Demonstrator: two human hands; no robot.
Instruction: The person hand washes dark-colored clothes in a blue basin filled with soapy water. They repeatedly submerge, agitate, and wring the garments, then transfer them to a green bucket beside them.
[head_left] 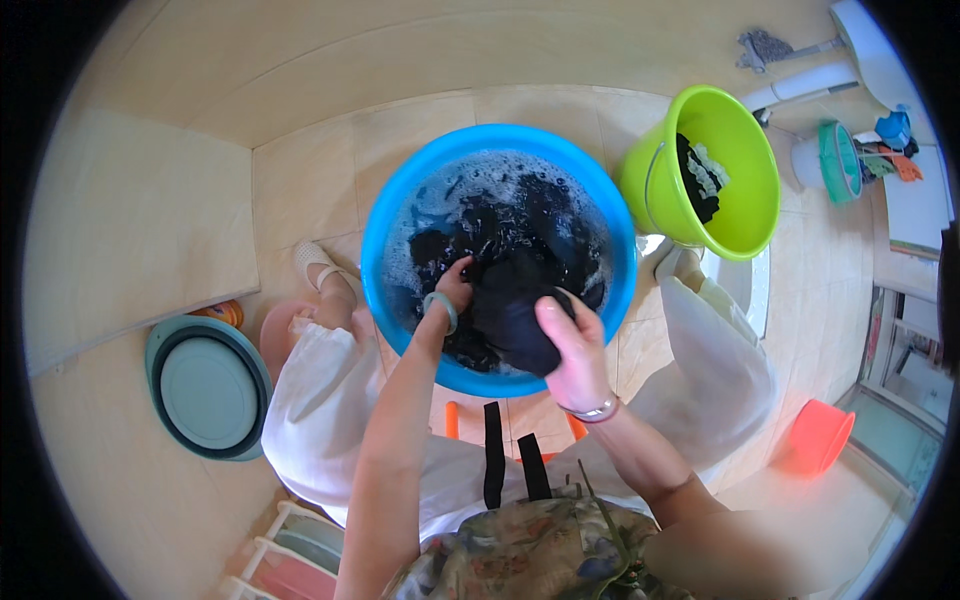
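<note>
A large blue basin (385, 330) of soapy water stands on the floor between my legs, with several dark clothes (540, 210) soaking in it. Over its near side I hold up a wet black garment (515, 315). My right hand (580, 345) is closed round the garment's right edge, thumb on top. At the garment's left edge is my left hand (455, 287); its fingers are bent, and the tips are partly hidden by the dark cloth. A band circles my left wrist, and a bracelet my right.
A lime-green bucket (750, 200) with dark and pale cloth inside stands right of the basin. To the left, a grey-green folding basin (207, 398) leans by the wall. A red-orange tub (820, 437) lies at right; a white rack (275, 540) stands lower left.
</note>
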